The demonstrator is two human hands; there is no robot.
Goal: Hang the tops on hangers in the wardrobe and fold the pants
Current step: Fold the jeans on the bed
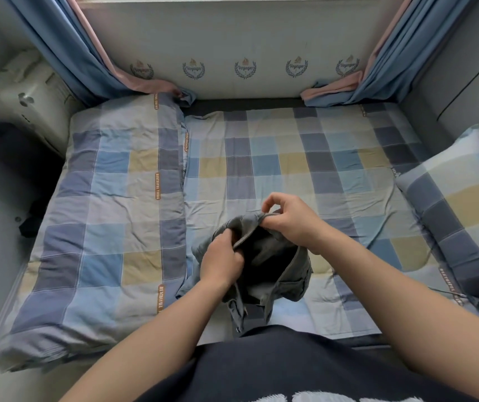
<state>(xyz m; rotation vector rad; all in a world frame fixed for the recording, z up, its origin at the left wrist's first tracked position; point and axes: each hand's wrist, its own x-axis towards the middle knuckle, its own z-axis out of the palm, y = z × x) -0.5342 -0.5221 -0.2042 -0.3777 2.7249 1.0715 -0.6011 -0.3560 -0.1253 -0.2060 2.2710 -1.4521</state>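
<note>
1. Well, the grey garment [273, 256] is so bunched that I cannot tell whether it is pants or a top. Its inside is a dark hollow, and its lower end drops out of sight behind the person's dark shirt [276, 364].
2. A dark heap [9, 146] at the far left is too blurred to name.
3. The garment sits over the checked sheet [319, 169], near the bed's front edge, between the folded quilt [101, 198] and the pillow [458, 204].
4. The left hand [220, 261] curls its fingers round the garment's left edge, knuckles up.
5. The right hand [289, 223] pinches the top edge, forefinger lifted and crooked.
6. Both bare forearms reach forward, converging on the cloth.
</note>
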